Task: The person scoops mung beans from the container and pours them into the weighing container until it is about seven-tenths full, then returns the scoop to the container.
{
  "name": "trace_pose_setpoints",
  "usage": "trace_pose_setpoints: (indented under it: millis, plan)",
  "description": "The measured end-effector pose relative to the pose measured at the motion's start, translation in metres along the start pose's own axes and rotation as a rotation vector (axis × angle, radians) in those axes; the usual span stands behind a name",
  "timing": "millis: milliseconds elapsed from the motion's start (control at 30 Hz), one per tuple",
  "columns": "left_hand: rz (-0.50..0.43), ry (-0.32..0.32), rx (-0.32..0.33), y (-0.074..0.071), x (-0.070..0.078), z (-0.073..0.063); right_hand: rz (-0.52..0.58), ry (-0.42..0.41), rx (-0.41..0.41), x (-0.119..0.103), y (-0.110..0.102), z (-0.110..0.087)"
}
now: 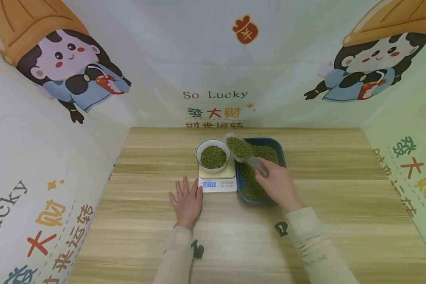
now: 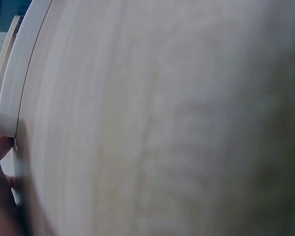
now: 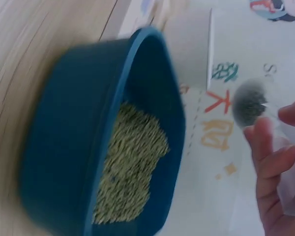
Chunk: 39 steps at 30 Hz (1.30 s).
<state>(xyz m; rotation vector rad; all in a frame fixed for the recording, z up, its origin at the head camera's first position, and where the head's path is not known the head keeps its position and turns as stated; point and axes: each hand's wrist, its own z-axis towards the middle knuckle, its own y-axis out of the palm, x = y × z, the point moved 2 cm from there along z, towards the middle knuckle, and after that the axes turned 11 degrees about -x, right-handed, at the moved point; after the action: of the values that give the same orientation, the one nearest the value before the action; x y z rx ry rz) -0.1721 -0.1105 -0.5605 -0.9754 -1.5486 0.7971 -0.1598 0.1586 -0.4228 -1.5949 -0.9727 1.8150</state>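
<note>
My right hand (image 1: pixel 277 182) grips the handle of a clear scoop (image 1: pixel 250 157) heaped with green mung beans (image 1: pixel 239 146). The scoop is raised over the blue bin (image 1: pixel 283 152), its tip close to the bowl's right rim. A white bowl (image 1: pixel 213 169) with a dark rim, partly filled with mung beans, stands on a white kitchen scale (image 1: pixel 218 188). Its display reads about 135.9. My left hand (image 1: pixel 189 205) lies with spread fingers on the table, thumb side against the scale's left front corner. In the right wrist view, the scoop (image 3: pixel 250 103) is blurred.
The blue bin holds more mung beans (image 1: pixel 253 185) and stands right beside the scale. The wooden table (image 1: pixel 145 165) meets printed fabric walls (image 1: pixel 156 79) at the back and both sides. A few stray beans lie near the table's back edge.
</note>
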Motion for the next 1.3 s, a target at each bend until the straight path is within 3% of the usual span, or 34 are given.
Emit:
trace_pose_setpoints:
  millis: [200,533,833,1300]
  plan:
    - [0.003,-0.001,-0.006,0.001,0.001,0.001,-0.036,0.004,-0.055,-0.021,0.002,0.001]
    - [-0.003,-0.012,-0.009,0.000,0.001,0.001,-0.138,-0.028,-0.167,-0.034,-0.007,0.007]
    - [-0.004,-0.010,-0.004,0.000,0.000,0.001,-0.195,-0.080,-0.192,-0.040,-0.013,0.010]
    - [0.008,-0.002,0.002,0.001,0.000,0.001,-0.211,-0.083,-0.242,-0.048,-0.019,0.015]
